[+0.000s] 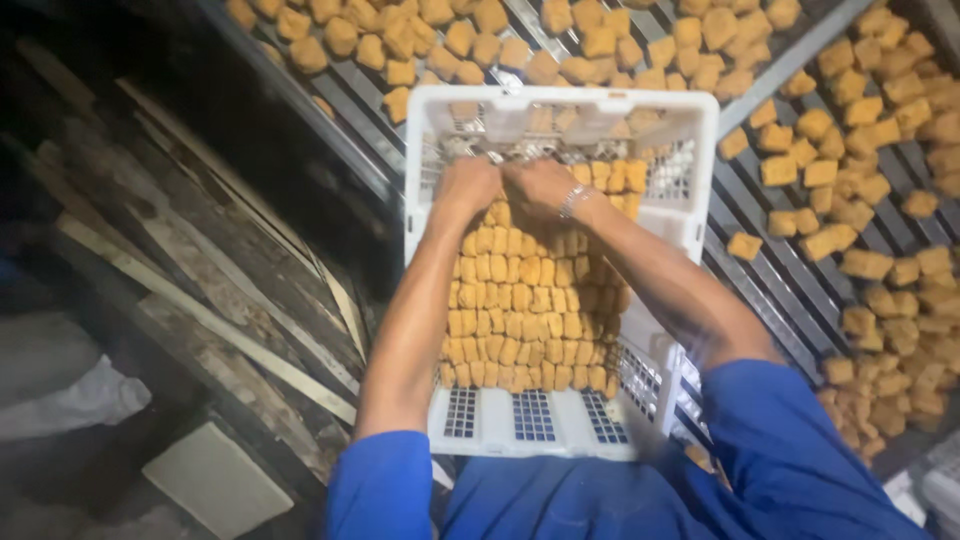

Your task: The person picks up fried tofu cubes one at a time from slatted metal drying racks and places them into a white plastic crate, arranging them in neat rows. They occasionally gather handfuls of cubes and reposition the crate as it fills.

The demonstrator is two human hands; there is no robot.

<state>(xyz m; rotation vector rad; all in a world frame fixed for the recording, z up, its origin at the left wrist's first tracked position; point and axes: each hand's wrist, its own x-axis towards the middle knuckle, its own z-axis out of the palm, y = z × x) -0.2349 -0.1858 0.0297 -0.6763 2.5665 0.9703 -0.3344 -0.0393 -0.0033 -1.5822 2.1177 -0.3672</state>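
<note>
My left hand (pixel 467 186) and right hand (pixel 540 187) sit side by side at the far end of the white plastic crate (pixel 560 425), fingers curled down onto the packed rows of golden fried cubes (pixel 525 320); I cannot tell whether they grasp any. More loose cubes (pixel 870 180) lie scattered on the slatted metal rack (pixel 760 270) far and right.

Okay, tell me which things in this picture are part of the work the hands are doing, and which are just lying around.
Part of the work:
- left hand and right hand, both at the far end of the crate
- white plastic crate
- rows of golden fried cubes packed inside it
- loose fried cubes on the slatted metal rack

Lying about:
- wooden planks
- pale flat slab
</note>
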